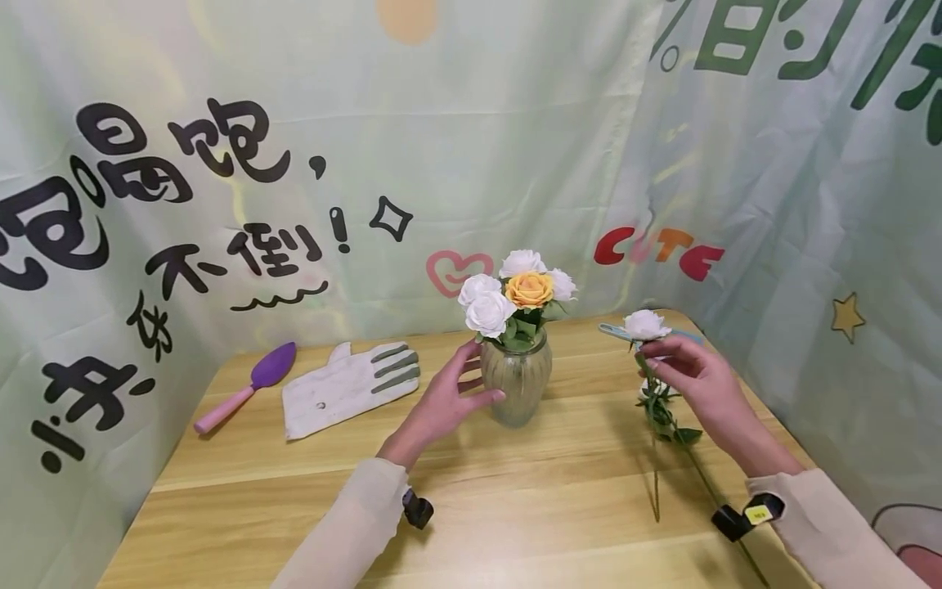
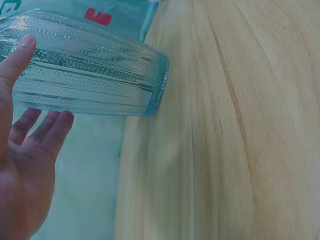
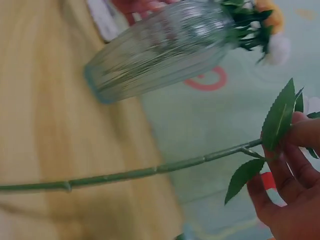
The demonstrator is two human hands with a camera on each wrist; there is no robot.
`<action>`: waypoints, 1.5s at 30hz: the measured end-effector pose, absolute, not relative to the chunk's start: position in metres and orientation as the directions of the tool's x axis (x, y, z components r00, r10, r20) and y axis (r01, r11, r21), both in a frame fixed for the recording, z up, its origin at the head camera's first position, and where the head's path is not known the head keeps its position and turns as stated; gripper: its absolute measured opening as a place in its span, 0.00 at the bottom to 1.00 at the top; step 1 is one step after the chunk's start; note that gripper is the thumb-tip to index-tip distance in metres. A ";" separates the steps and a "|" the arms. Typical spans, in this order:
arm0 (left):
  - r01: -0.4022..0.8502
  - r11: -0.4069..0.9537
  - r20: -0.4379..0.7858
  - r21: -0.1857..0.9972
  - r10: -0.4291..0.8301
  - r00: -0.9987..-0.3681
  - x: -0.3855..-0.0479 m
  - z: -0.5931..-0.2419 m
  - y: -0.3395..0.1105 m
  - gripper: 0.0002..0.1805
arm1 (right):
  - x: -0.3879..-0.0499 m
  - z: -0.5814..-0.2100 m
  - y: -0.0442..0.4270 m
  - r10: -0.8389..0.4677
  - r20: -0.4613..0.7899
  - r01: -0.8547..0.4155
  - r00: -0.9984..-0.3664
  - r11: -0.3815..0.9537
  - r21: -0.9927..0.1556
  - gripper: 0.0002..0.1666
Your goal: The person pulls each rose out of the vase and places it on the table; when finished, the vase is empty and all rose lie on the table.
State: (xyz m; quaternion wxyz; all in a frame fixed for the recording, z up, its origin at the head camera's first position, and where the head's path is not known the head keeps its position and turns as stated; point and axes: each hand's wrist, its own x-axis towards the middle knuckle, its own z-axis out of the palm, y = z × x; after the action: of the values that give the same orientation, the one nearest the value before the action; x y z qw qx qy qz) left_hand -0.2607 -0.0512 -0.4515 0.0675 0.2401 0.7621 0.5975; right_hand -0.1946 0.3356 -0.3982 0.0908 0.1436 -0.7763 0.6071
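A ribbed glass vase (image 1: pixel 518 384) stands on the table, holding several white roses and one orange rose (image 1: pixel 529 290). My left hand (image 1: pixel 441 401) is at the vase's left side, thumb and fingers spread around it; in the left wrist view the hand (image 2: pixel 30 165) lies beside the glass (image 2: pixel 90 70), and contact is hard to tell. To the right of the vase, my right hand (image 1: pixel 695 380) pinches a white rose (image 1: pixel 646 325) by its stem just below the bloom. Its long green stem (image 3: pixel 165 168) slants down, with leaves (image 3: pixel 279 116) near the fingers (image 3: pixel 300 172).
Another white rose (image 1: pixel 657 388) with a stem lies on the table below my right hand. Behind it is a light blue tool (image 1: pixel 612 331), partly hidden. At the left lie a white-and-grey glove (image 1: pixel 346 394) and a purple trowel (image 1: pixel 273 365) with a pink handle. Printed curtains hang behind.
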 end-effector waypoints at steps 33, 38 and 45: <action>0.265 0.152 0.176 0.952 0.438 -0.882 -0.264 -0.453 -0.051 0.48 | -0.202 -0.484 0.310 -0.179 0.068 -0.166 -0.981 0.613 -0.772 0.07; 0.258 0.158 0.168 0.953 0.434 -0.885 -0.264 -0.453 -0.051 0.49 | -0.202 -0.483 0.311 -0.195 0.054 -0.166 -0.979 0.616 -0.770 0.09; 0.267 0.148 0.177 0.952 0.446 -0.877 -0.264 -0.453 -0.052 0.47 | -0.200 -0.482 0.312 -0.169 0.044 -0.138 -0.985 0.597 -0.790 0.09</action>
State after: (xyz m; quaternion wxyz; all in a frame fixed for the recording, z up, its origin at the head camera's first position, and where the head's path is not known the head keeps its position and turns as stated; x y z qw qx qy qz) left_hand -0.2642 -0.0517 -0.4528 0.0732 0.2364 0.7539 0.6085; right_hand -0.2004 0.3121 -0.4823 -0.0176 0.0857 -0.8935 0.4404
